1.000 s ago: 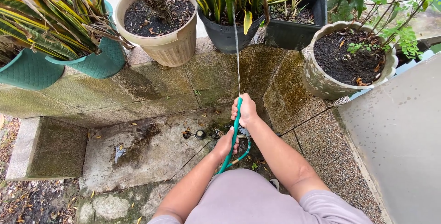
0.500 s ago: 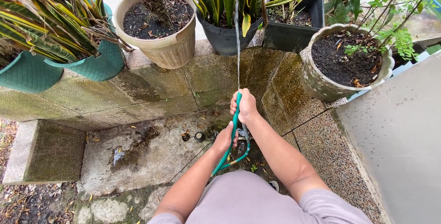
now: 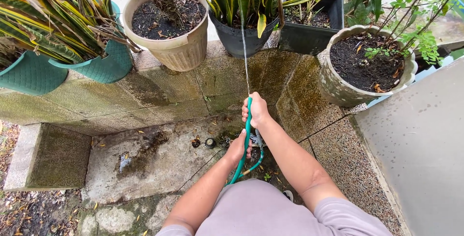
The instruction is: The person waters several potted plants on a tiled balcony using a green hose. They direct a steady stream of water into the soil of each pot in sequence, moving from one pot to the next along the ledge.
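Hose (image 3: 247, 134) is gripped by both hands: lower down by the left hand (image 3: 239, 150), near its end by the right hand (image 3: 256, 110). A thin water jet (image 3: 245, 57) is thrown ahead of them toward the dark pot (image 3: 239, 37). The end is best kept steady and aimed at soil, judging by the narrow stream.

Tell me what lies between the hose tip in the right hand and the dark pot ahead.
In the head view, a thin water stream arcs from the green hose in the right hand to the dark pot, crossing bare, damp mossy tiles.
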